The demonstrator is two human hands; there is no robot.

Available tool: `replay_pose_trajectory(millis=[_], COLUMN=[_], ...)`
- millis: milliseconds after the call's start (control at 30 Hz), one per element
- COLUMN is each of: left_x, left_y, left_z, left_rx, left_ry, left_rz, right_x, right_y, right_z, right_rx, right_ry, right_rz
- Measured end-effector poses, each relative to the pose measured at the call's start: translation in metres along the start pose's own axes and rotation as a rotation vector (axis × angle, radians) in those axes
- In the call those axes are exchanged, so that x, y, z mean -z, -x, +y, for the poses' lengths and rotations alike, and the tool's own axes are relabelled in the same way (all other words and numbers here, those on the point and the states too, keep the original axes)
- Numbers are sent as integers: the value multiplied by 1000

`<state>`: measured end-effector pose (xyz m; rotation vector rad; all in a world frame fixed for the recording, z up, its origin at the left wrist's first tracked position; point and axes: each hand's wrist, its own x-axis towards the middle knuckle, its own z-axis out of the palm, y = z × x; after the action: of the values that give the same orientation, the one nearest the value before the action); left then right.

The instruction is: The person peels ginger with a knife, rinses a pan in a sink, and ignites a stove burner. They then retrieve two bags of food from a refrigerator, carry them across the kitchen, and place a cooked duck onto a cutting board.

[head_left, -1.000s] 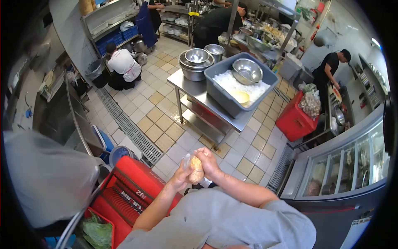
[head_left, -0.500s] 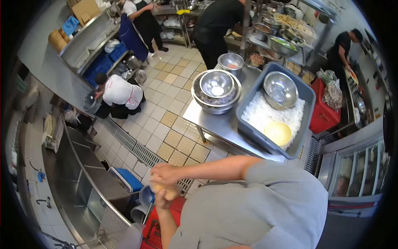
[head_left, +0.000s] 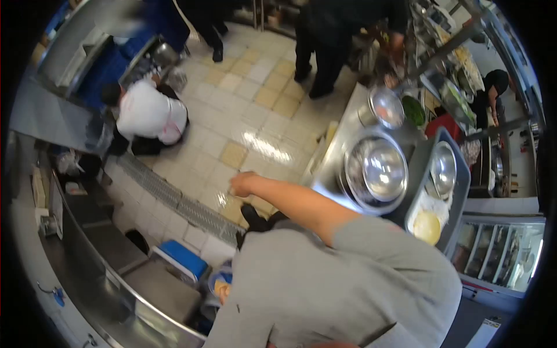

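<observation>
My right hand (head_left: 242, 183) is stretched out over the tiled floor, its fingers curled together. Whether a small thing sits in them cannot be made out. Low down beside my grey shirt, my left hand (head_left: 223, 294) shows only in part. It grips a yellowish-tan lump (head_left: 219, 286), whose kind is not clear. Just past that hand is a blue-and-grey container (head_left: 216, 275), mostly hidden by my body.
A steel sink counter (head_left: 168, 296) runs along the left, with a blue-lidded box (head_left: 183, 258) beside it. To the right, a steel table holds bowls (head_left: 385, 168) and a grey tub (head_left: 454, 223). A crouching person (head_left: 152, 116) and a standing person (head_left: 325, 46) work nearby.
My hands have come apart: both were together at the tan lump. My right hand has moved up and away, while the left has stayed low with the lump. The view has shifted.
</observation>
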<state>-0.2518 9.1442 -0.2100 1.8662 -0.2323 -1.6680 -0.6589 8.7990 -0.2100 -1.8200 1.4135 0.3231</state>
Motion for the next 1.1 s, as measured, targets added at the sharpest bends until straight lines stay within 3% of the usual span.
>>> replay_pose_trajectory(millis=[33, 67, 100, 133, 200, 267, 367, 500, 600, 667, 733, 767, 833, 867, 933, 967, 1100], left_x=[-24, -49, -76, -108, -141, -259, -422, -618, -738, -808, -873, -906, -969, -996, -1041, -1061, -1123], left_y=[-33, -63, -92, -122, -233, -244, -274, -309, -274, -258, -263, -285, -345, -349, -340, -321, -298], left_z=[39, 86, 133, 180, 257, 352, 455, 511, 537, 560, 585, 590, 591, 601, 622, 641, 678], left_rx=[-30, -73, -113, -160, -153, -313, -441, -556, -570, -603, -664, -664, -606, -602, -661, -542, -480], left_ry=[-72, -163, -254, -324, -338, -404, -701, -802, -796, -796, -1101, -1094, -1279, -1271, -1728, -1841, -1989], left_rz=[-5, -1, -7, -19, -265, -379, -587, -794, -874, -895, -908, -915, -881, -886, -693, -697, -531], right_x=[31, 31, 73, 71, 92, 147, 238, 419, 523, 576, 616, 627, 639, 644, 641, 637, 626], right_y=[2, -16, 3, -12, -23, -16, -31, 5, 46, 63, 70, 69, 67, 69, 71, 71, 64], right_z=[31, 78, 101, 151, 214, 235, 283, 342, 375, 390, 408, 422, 447, 456, 468, 472, 482], right_rx=[-133, -167, -263, -284, -444, -444, -400, -692, -735, -794, -852, -858, -904, -951, -1008, -1009, -1023], right_ry=[-85, -166, -322, -422, -452, -384, -209, -187, 277, 336, 307, 314, 485, 406, 402, 403, 326], right_rz=[74, 292, 226, 319, 378, 181, 171, 703, 940, 882, 759, 757, 945, 898, 901, 907, 949])
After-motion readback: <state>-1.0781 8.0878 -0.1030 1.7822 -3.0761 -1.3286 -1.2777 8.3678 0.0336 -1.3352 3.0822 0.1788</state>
